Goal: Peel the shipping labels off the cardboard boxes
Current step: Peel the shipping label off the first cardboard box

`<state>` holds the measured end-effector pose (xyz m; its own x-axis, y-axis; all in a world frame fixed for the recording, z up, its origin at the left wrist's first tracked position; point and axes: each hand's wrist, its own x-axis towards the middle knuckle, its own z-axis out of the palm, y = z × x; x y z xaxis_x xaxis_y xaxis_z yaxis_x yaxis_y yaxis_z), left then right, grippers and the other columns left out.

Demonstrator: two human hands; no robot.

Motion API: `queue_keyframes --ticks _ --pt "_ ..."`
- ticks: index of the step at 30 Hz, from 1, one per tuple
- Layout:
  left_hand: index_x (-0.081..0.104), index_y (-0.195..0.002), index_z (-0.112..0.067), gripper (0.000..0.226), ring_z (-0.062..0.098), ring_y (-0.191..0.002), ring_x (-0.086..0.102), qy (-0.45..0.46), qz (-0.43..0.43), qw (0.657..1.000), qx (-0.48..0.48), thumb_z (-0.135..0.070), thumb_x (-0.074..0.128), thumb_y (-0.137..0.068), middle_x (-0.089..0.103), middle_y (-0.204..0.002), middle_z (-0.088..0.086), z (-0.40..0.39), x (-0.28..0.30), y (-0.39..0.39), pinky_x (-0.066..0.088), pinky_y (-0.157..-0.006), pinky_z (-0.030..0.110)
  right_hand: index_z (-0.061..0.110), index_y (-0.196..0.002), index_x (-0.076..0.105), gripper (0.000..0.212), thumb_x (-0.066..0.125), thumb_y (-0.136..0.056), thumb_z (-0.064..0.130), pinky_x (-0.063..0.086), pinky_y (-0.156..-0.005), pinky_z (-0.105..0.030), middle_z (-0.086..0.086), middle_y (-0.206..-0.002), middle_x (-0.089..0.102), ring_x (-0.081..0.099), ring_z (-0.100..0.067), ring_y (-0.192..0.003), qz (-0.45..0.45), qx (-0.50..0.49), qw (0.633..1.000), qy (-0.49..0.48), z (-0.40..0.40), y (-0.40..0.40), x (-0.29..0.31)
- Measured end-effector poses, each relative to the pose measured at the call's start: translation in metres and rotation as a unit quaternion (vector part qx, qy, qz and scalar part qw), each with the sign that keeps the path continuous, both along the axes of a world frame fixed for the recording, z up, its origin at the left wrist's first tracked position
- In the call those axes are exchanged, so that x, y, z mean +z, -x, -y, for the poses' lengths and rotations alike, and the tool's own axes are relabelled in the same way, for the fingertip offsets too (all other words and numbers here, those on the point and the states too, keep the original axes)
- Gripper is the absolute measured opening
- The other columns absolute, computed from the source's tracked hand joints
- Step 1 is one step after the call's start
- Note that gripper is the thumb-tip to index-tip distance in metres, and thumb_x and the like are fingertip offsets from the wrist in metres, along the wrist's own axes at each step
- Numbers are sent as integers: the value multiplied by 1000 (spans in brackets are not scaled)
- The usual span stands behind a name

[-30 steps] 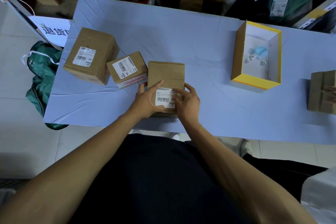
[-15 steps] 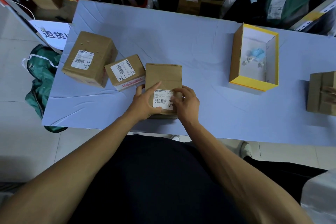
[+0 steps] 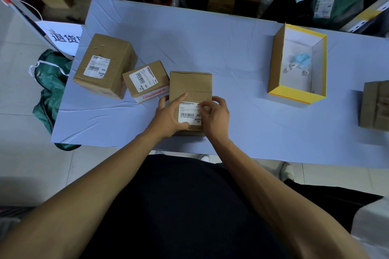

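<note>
Pale blue table (image 3: 210,48) spreading across the view, carrying three brown cardboard boxes along its left half. Largest box (image 3: 105,65) sitting far left, smaller box (image 3: 147,80) just beside it, each showing a white label. Nearest box (image 3: 190,88) lying at the near edge, between both hands. Left hand (image 3: 168,115) gripping its left side, thumb lying across the top, just beside the shipping label (image 3: 189,114). Right hand (image 3: 216,115) curling over the label's upper right corner, fingertips (image 3: 205,106) pinching there. Open yellow-edged box (image 3: 275,65) standing well apart to the right.
</note>
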<state>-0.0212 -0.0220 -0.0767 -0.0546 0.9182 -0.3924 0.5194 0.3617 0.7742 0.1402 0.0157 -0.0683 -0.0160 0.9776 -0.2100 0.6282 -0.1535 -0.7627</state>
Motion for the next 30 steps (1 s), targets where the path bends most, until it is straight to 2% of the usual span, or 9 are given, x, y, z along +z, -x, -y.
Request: queue_keyframes --ticks 2,6,9,12,16,19,25,27,30 --pt "28 -146 -52 96 25 -139 30 -1 -1 1000 1 -20 78 -71 19 -148 2 0 0 0 32 -115 35 10 -90 72 14 60 -84 8 44 -78 -21 -5 -132 48 56 -10 -78 10 8 1000 14 -2 1 0" --pt "29 -147 -49 94 25 -138 32 -6 3 1000 1 -19 78 -72 19 -148 3 -1 0 -1 35 -114 36 26 -65 64 17 66 -77 15 49 -90 -38 -4 -133 44 58 -23 -108 -7 23 999 28 1 2 -2" --pt "29 -147 -48 95 24 -137 31 -7 1 1000 -1 -18 79 -72 20 -147 2 0 0 0 35 -114 35 18 -85 69 10 67 -78 10 48 -89 -31 0 -121 53 58 -13 -104 -47 -5 999 6 3 -4 1" --pt "28 -147 -49 95 23 -137 31 -6 4 1000 -1 -19 79 -72 21 -145 2 1 -1 0 34 -113 32 18 -107 72 27 64 -82 9 45 -87 -14 1 -127 55 54 5 -93 -52 -9 999 -2 5 -5 1" --pt "28 -146 -51 95 22 -139 29 -6 9 1000 2 -20 79 -71 20 -146 2 1 -3 1 31 -115 33 13 -105 74 24 62 -86 5 45 -84 -10 1 -135 51 60 -5 -95 -57 -12 998 5 9 0 -3" --pt "28 -146 -49 95 23 -140 28 -5 11 1000 4 -20 79 -72 19 -148 2 1 -4 0 31 -115 34 13 -99 74 18 63 -86 7 40 -73 0 1 -132 50 58 3 -83 -56 -25 998 12 5 0 -1" --pt "27 -146 -51 95 24 -138 30 -6 15 1000 0 -22 78 -71 19 -147 1 -1 -3 2 38 -112 38 25 -73 72 8 69 -79 20 48 -88 -24 -2 -135 41 58 -11 -102 -40 3 998 38 2 5 0" --pt "27 -147 -50 96 25 -138 29 -6 11 1000 -3 -21 79 -72 18 -148 1 -1 -3 2 38 -113 38 21 -83 73 5 69 -80 19 45 -83 -12 -1 -131 46 56 -3 -94 -45 -8 998 31 2 3 2" --pt "27 -148 -47 96 24 -138 29 -4 6 1000 -5 -21 80 -73 19 -147 2 -1 -3 2 36 -114 37 22 -94 73 15 67 -81 17 46 -85 -20 -1 -120 57 52 -2 -94 -42 -32 999 2 1 0 3"
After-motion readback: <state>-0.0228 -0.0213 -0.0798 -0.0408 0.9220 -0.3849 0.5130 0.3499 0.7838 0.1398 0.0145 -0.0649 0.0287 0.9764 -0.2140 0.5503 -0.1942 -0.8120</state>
